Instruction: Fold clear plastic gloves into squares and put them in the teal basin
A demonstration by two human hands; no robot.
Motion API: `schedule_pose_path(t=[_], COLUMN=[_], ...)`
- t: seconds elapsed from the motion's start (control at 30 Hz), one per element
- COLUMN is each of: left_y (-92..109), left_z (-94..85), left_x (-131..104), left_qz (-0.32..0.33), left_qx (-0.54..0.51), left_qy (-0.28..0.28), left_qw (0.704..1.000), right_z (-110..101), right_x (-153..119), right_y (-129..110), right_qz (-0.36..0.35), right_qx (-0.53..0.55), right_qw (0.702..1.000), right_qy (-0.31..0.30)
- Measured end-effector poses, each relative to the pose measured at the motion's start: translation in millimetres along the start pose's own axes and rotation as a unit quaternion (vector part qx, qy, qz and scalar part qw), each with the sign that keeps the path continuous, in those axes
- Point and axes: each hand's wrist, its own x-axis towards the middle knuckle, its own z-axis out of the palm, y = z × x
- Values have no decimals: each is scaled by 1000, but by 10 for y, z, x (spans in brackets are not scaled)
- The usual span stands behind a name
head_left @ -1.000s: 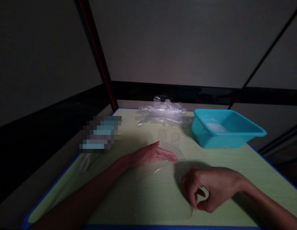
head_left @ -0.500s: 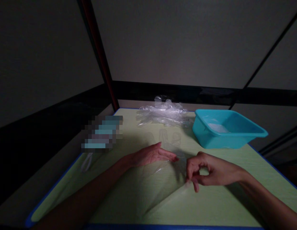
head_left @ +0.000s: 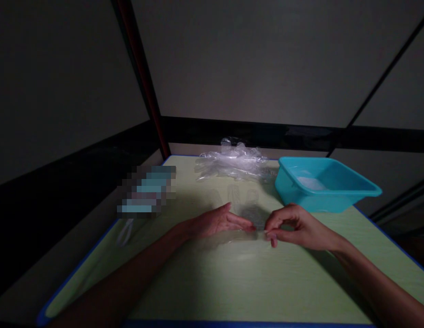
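Note:
A clear plastic disposable glove (head_left: 234, 196) lies on the table, its fingers pointing toward the far side. My left hand (head_left: 212, 222) rests edge-on across the middle of it, fingers stretched out and thumb raised, holding nothing. Beyond the left fingertips, my right hand (head_left: 296, 229) pinches the near edge of the glove between thumb and fingers. That film is folded up to the left hand, and part of it is blurred and hard to see.
A heap of clear plastic gloves (head_left: 232, 161) lies at the far edge. A turquoise basin (head_left: 321, 200) with something whitish inside stands at the back right. At the left is a pixelated object (head_left: 147, 191) with a pale loop of strap. The pale green table (head_left: 212, 291) has a blue rim.
My right hand has moved away from me with the pinched glove edge, bringing the near part of the glove up to my left hand. The left hand has stayed in place.

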Motion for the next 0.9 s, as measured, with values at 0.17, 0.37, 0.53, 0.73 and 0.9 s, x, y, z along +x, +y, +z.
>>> schedule_pose_path(t=[0.17, 0.37, 0.53, 0.73, 0.9], left_y=[5, 30, 56, 112, 143], left_z=[-34, -78, -107, -120, -119], left_x=[12, 49, 72, 41, 36], left_qz=[-16, -38, -52, -59, -64], left_qx=[-32, -104, -172, -230, -265], left_qy=[-22, 12, 24, 38, 57], left_qw=[999, 994, 983, 971, 960], right_z=[-11, -25, -25, 29, 64], right_x=[79, 202, 287, 387, 436], right_y=[97, 222, 283, 456, 546], right_qz=[-7, -22, -16, -6, 5], right_qx=[42, 73, 113, 183, 202], right_qw=[996, 983, 968, 941, 934], right_qy=[81, 168, 225, 285, 294])
